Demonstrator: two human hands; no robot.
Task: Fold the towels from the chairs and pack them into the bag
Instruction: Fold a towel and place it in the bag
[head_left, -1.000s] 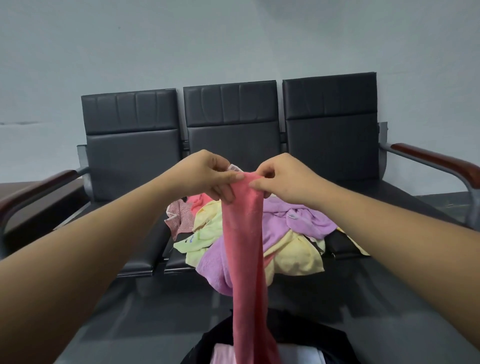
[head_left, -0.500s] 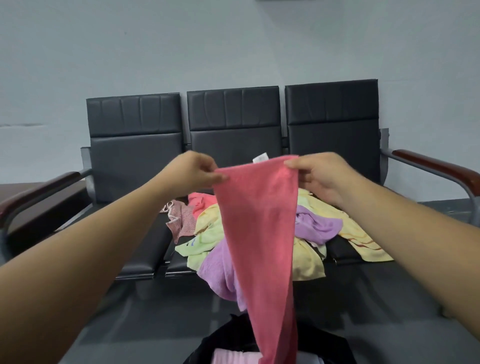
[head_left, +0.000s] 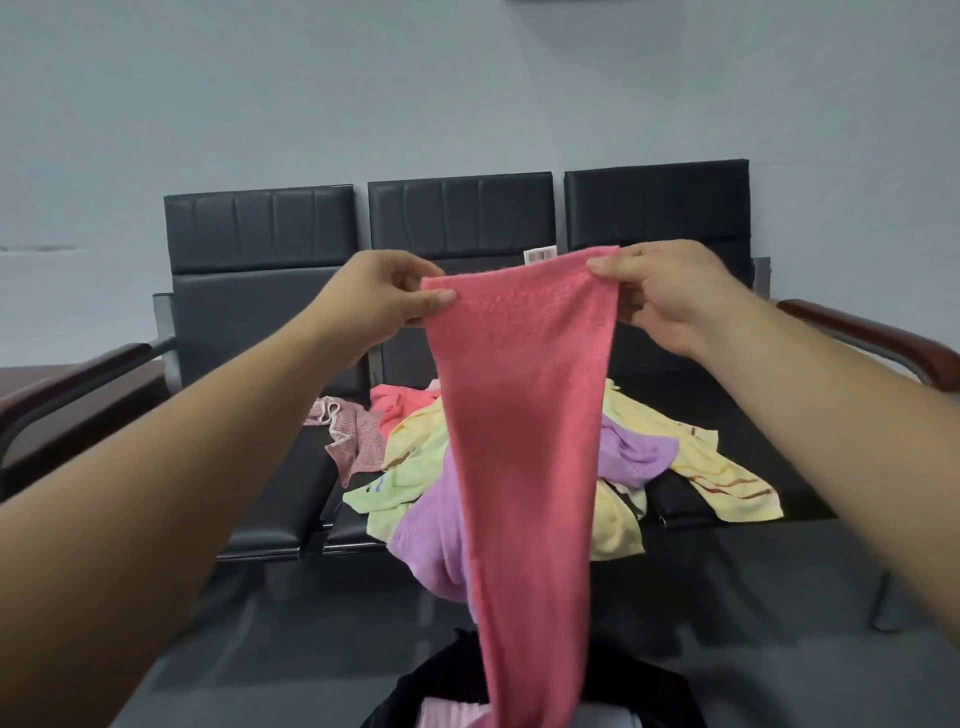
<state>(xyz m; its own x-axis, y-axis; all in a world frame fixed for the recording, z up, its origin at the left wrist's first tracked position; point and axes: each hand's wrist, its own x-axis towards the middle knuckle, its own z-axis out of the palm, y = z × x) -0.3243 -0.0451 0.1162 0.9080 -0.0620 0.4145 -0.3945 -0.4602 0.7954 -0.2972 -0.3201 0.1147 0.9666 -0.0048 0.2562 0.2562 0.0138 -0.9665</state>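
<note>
Corners first: the left hand (head_left: 384, 296) and right hand (head_left: 660, 296) each pinch a top corner of the coral-pink terry-cloth towel (head_left: 524, 441), so it hangs limp over the open black fabric bag (head_left: 457, 680). Soft, light and floppy, I'd say; corners give the surest hold.

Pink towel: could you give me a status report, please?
Left hand, right hand pinching pink towel at top corners. Hangs down to bag. Nothing blocking.

Soft, even, moderately bright indoor light, no glare. Dim shadow lies beneath the row of black padded leather chairs (head_left: 462, 223). The pink terry towel (head_left: 519, 415) is crisp near its top edge and blurrier lower down. The picture's corners show wide-angle stretch.
</note>
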